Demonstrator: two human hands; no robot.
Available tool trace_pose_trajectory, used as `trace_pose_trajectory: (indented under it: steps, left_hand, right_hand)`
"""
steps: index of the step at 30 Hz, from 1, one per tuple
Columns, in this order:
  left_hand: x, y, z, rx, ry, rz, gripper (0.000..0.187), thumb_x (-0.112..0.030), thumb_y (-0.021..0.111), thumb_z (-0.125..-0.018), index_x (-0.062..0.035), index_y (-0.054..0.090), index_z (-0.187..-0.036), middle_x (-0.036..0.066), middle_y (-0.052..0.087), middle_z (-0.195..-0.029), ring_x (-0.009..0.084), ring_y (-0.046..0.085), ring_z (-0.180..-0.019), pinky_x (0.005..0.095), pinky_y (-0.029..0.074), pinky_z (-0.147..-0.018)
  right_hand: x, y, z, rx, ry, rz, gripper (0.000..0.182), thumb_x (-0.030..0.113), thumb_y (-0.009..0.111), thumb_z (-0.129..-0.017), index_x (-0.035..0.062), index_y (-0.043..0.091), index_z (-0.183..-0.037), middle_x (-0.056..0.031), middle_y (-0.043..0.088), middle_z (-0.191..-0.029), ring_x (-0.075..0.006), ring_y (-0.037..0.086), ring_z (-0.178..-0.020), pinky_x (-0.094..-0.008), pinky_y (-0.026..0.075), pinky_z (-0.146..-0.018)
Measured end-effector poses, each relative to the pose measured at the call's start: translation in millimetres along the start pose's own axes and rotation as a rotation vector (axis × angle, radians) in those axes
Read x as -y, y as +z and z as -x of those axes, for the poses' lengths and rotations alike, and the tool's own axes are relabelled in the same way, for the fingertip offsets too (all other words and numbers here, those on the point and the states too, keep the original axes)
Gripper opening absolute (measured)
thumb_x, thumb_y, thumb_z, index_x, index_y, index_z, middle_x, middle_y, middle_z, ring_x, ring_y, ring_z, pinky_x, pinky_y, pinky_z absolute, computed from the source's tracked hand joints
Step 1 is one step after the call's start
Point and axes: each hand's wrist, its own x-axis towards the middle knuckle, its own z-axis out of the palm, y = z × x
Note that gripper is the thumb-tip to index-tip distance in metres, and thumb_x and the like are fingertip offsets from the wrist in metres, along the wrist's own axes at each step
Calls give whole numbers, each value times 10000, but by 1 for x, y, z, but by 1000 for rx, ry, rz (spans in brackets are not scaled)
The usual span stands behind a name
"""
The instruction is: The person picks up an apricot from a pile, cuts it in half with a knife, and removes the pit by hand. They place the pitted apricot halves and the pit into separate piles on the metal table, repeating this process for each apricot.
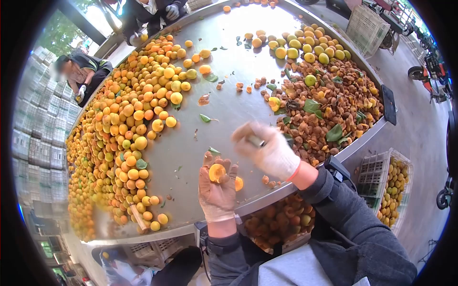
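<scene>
Palm up, my left hand [218, 190] in a stained glove holds an opened apricot [217, 172] with orange flesh and a brown pit showing. Another orange piece [239, 183] shows just right of its fingers. My right hand [269, 150], in a white glove and blurred by motion, is raised to the right of it, closed around a small metallic tool [256, 140]. Both hands are over the near edge of the metal table [186, 143]. A green leaf [214, 150] lies just beyond my left hand.
Whole apricots [129, 114] are heaped at left; pits and scraps [310, 114] are piled at right. A wooden handle [138, 217] rests by the left heap. Crates [377, 176] stand beside and below the table. Other people are at the far and left sides.
</scene>
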Motion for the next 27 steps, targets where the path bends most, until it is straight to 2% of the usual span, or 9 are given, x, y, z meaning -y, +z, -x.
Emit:
trace_pose_trajectory:
  steps: [3, 6, 10, 13, 15, 16, 21, 25, 27]
  left_hand:
    - [10, -11, 0, -66, 162, -440, 475, -349, 548, -949, -82, 477, -1336, 61, 575, -1146, 199, 553, -1054, 341, 457, -922]
    - [12, -13, 1, -59, 127, -480, 365, -231, 518, -975, -17, 505, -1271, 77, 568, -1137, 169, 540, -1060, 283, 455, -925]
    - [12, -14, -4, -111, 98, -461, 360, -221, 494, -984, 18, 500, -1254, 83, 569, -1139, 160, 531, -1077, 282, 452, -934]
    - [7, -21, -7, -85, 253, -522, 375, -221, 470, -991, 30, 489, -1269, 89, 571, -1142, 176, 538, -1074, 291, 446, -954]
    - [5, -16, -6, -76, 85, -168, 447, -357, 455, -1004, -56, 467, -1333, 66, 552, -1141, 196, 519, -1117, 350, 434, -979]
    - [12, -16, -5, -56, 165, -598, 452, -359, 480, -993, -54, 476, -1327, 60, 543, -1177, 201, 519, -1119, 362, 426, -988]
    - [16, -10, -1, -88, 68, -349, 490, -368, 547, -957, -59, 476, -1331, 56, 542, -1210, 191, 522, -1110, 364, 417, -990]
    - [-5, -13, 3, -125, 114, -501, 409, -307, 589, -935, -64, 536, -1260, 58, 576, -1109, 190, 580, -1003, 335, 478, -894]
    - [-19, -7, 7, -184, 134, -471, 360, -278, 598, -926, -59, 571, -1210, 57, 588, -1092, 189, 600, -969, 327, 501, -853]
  right_hand:
    - [5, 14, 16, 328, -61, 293, 183, 148, 701, -788, 78, 665, -954, -120, 649, -821, -256, 662, -720, -345, 507, -626]
    - [1, 21, 21, 424, -19, 615, 198, 193, 686, -792, 88, 670, -959, -125, 669, -825, -335, 657, -743, -388, 514, -629]
    - [4, 8, 15, 489, -88, 675, 215, 212, 673, -809, 93, 669, -988, -132, 671, -806, -342, 658, -748, -392, 516, -636]
    - [7, -3, -1, 393, 154, 818, 260, 237, 670, -826, 96, 663, -1044, -137, 676, -810, -339, 662, -772, -385, 530, -667]
    - [-3, 3, 4, 321, 140, 678, 283, 229, 679, -805, 97, 666, -1055, -140, 678, -816, -341, 665, -796, -382, 536, -693]
    - [-3, 6, 10, 318, 141, 677, 283, 229, 679, -805, 97, 666, -1055, -140, 678, -816, -341, 665, -796, -382, 536, -693]
    - [0, 17, 16, 539, 63, 674, 170, 202, 642, -803, 96, 676, -931, -189, 659, -818, -376, 646, -754, -425, 508, -673]
    - [-14, 3, 11, 476, 16, 284, 162, 178, 635, -818, 60, 670, -924, -195, 658, -833, -370, 644, -754, -408, 511, -685]
    - [-12, -6, 1, 179, 83, 142, 116, 98, 633, -829, 49, 668, -928, -90, 651, -786, -149, 613, -707, -303, 495, -656]
